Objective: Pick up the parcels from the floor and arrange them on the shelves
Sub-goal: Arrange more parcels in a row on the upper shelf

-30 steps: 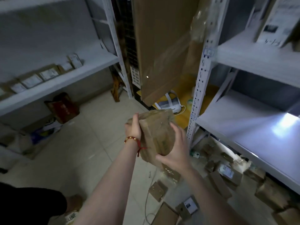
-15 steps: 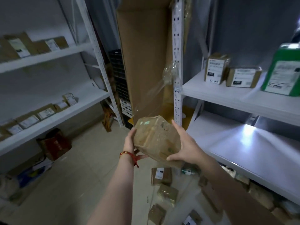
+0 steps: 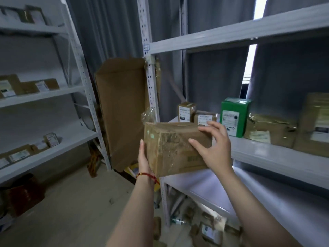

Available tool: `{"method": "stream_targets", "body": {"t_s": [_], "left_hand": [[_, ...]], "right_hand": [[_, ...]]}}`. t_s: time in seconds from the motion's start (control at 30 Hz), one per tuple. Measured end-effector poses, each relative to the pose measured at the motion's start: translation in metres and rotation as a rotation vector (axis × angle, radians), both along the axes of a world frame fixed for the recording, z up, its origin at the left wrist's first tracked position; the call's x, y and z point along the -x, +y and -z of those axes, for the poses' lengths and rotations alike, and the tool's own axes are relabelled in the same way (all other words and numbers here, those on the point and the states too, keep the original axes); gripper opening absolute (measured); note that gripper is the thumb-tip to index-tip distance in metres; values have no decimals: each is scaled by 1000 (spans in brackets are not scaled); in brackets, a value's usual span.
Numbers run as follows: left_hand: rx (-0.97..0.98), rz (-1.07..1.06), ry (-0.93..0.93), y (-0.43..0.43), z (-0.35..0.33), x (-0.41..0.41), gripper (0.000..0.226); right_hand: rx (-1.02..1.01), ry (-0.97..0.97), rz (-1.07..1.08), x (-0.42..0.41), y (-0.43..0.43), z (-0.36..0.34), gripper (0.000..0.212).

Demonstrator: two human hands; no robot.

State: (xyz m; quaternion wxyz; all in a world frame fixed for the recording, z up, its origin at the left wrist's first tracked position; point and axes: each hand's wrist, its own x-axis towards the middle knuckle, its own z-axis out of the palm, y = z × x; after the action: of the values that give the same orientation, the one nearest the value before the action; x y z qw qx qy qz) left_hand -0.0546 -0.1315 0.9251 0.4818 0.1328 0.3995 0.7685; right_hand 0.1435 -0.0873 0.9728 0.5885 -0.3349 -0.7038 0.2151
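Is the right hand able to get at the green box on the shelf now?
Probably not yet: the right hand holds the brown parcel together with the left hand. Nothing stands between it and the green box.

Parcels on grey shelves and floor.
The right shelf [image 3: 277,158] carries 2 small brown parcels [image 3: 187,112], a green box [image 3: 235,116] and bigger brown parcels [image 3: 268,130]; the left shelf [image 3: 71,139] holds labelled parcels [image 3: 50,139]; more lie on the floor [image 3: 71,202].
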Motion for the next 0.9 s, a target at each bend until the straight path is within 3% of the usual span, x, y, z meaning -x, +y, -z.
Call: {"method": "stream_targets", "body": {"t_s": [0.1,0.2,0.4,0.57,0.7,0.77,0.83,0.9], "left_hand": [[-45,78,1,16,-13,-54,58],[-94,191,37,33,-27,-103,68],[-189,321,122,62,-75,-170,88],[-310,274,403,58,-129,-212,72],[-454,89,844,45,-175,-240,68],[-551,1,1078,39,-190,-248,66],[-643,-30,1250,35,-196,-253,67],[-724,-35,1318,30,-196,-257,60]], "right_hand": [[-5,94,86,-55,3,-12,50],[48,219,92,-105,7,-24,56],[253,428,102,-185,14,-42,48],[255,529,106,-228,17,-46,42],[347,761,53,-237,18,-67,27],[506,931,-112,-238,17,-79,47],[584,943,-202,-238,16,-87,63],[588,909,-208,-236,12,-89,56]]}}
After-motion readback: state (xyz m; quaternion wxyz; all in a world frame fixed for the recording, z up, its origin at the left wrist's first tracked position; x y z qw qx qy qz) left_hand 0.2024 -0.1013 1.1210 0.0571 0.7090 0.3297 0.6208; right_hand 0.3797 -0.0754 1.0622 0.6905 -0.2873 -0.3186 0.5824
